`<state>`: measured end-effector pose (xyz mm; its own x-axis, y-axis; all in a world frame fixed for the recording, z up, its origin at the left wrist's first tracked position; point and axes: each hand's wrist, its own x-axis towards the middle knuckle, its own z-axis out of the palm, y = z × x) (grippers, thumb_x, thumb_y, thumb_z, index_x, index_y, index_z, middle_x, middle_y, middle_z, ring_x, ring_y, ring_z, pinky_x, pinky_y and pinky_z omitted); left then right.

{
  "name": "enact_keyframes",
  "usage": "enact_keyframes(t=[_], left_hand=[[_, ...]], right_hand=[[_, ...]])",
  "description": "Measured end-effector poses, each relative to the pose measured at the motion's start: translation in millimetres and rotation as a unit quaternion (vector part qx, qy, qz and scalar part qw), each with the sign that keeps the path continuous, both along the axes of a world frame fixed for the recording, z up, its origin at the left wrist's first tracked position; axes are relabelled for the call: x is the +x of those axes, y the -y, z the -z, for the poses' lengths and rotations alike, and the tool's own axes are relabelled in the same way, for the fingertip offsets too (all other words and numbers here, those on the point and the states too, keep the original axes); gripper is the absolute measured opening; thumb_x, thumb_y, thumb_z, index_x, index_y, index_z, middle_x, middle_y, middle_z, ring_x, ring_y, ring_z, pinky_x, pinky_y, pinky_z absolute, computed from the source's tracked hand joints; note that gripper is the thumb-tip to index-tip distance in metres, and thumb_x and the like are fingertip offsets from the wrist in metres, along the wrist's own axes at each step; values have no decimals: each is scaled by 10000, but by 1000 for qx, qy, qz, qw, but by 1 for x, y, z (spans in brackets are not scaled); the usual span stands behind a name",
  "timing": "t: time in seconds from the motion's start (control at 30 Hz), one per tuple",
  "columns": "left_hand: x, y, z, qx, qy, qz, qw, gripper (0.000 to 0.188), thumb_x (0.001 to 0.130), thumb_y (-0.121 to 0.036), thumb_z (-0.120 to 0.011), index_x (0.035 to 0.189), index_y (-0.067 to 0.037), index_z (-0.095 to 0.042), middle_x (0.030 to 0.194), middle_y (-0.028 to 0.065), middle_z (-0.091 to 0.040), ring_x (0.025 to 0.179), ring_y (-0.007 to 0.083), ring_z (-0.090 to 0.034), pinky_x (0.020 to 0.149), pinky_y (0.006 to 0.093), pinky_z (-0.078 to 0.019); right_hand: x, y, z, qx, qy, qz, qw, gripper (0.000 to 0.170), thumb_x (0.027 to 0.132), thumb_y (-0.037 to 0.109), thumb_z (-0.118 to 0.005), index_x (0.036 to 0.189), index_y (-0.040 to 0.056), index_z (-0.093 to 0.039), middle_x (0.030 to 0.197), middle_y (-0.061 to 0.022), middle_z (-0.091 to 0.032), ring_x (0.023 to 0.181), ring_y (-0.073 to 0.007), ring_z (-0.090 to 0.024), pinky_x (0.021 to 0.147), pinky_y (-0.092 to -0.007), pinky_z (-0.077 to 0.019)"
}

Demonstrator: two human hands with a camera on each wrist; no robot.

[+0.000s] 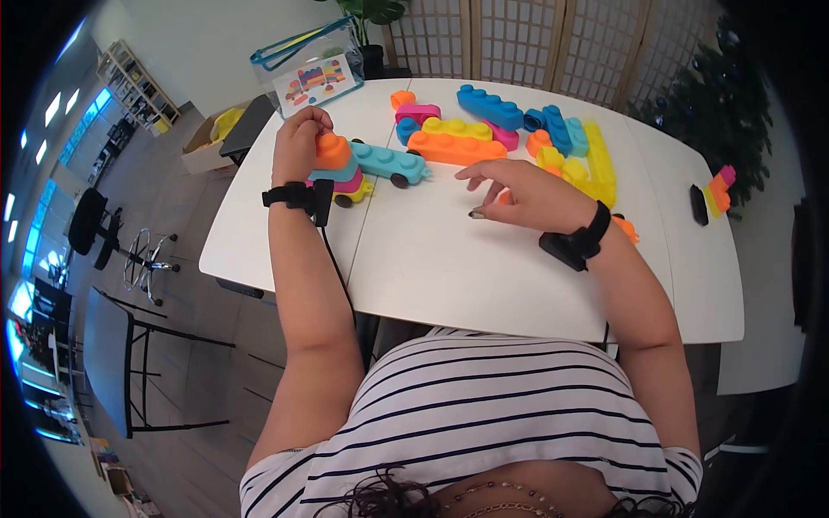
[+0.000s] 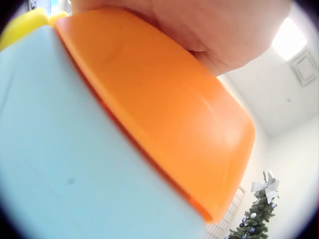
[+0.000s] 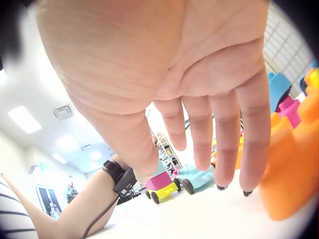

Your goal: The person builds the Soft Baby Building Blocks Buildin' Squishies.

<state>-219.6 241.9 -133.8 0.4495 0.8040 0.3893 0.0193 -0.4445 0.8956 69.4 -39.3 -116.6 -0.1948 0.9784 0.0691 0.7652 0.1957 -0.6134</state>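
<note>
At the left of the table my left hand (image 1: pixel 299 142) grips the orange block (image 1: pixel 332 151) topping a small stack. Under that block come a light blue block (image 2: pixel 75 149), a pink block (image 1: pixel 349 184) and a yellow wheeled base (image 1: pixel 358 192). A teal wheeled car (image 1: pixel 389 162) stands right beside the stack. My right hand (image 1: pixel 544 197) hovers over the table's middle, palm bare and fingers extended, as the right wrist view shows. Close by its fingers in that view is a large orange block (image 3: pixel 289 169).
Behind the hands lie a long orange block (image 1: pixel 458 148), blue blocks (image 1: pixel 490 107) and yellow blocks (image 1: pixel 600 164). A clear zip bag (image 1: pixel 315 73) with a picture card stands at the back left. A small pink-and-yellow piece (image 1: pixel 718 192) sits near the right edge.
</note>
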Motion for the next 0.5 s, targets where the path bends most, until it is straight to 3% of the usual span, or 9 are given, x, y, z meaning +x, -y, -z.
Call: enact_keyframes(t=[0.03,0.07,0.1,0.17,0.23,0.37,0.43,0.5], left_hand=[[0,2,-2,1,3,-7,1000,238,948,-116,-471,888,-10,-677,815,36,-650,795,122,-610,751,270,-472],[2,7,-4,7,0,-42,999,256,965,-155,-486,874,-7,-674,800,39,-652,777,126,-609,736,276,-471],[3,11,-7,14,-5,-75,997,283,983,-194,-501,860,-5,-672,784,43,-654,759,130,-608,720,283,-470],[1,8,-6,14,-15,-103,994,345,1005,-266,-537,838,3,-676,754,58,-669,722,143,-619,702,305,-484],[-1,10,-8,51,-43,-186,980,366,1005,-291,-565,837,10,-688,746,77,-690,717,158,-652,705,317,-502],[-7,6,-8,72,-35,-285,955,379,999,-318,-590,872,15,-722,751,94,-728,724,182,-698,726,321,-525],[-12,5,-6,86,-48,-315,944,375,996,-319,-591,900,11,-741,769,85,-754,736,194,-719,740,335,-537],[-14,4,-7,74,-27,-410,909,360,995,-322,-599,931,-3,-753,798,81,-775,761,209,-743,760,355,-552]], right_hand=[[-6,-8,-2,29,-17,-10,999,529,965,208,-765,1456,98,-600,1257,-104,-678,999,-179,-679,826,-306,-588],[-19,-17,-6,16,-16,1,1000,539,947,213,-781,1443,94,-605,1344,-118,-640,1159,-229,-657,968,-360,-568],[-28,-29,-3,18,-18,-4,1000,539,947,213,-781,1443,94,-605,1344,-118,-640,1159,-229,-657,968,-360,-568],[-44,-56,16,135,87,-94,982,571,919,228,-807,1433,85,-606,1472,-157,-571,1356,-314,-562,1139,-436,-476],[-62,-70,26,162,142,-98,972,624,889,251,-834,1441,77,-603,1600,-208,-460,1497,-384,-415,1234,-481,-370],[-80,-93,38,101,216,-26,971,754,890,314,-839,1529,63,-527,1663,-247,-374,1551,-406,-352,1252,-482,-362],[-75,-94,46,83,200,-21,976,715,888,312,-838,1492,56,-553,1642,-244,-395,1533,-402,-379,1236,-479,-381],[-69,-92,46,70,191,-16,979,677,887,311,-838,1454,49,-578,1621,-241,-417,1514,-399,-405,1220,-476,-400]])
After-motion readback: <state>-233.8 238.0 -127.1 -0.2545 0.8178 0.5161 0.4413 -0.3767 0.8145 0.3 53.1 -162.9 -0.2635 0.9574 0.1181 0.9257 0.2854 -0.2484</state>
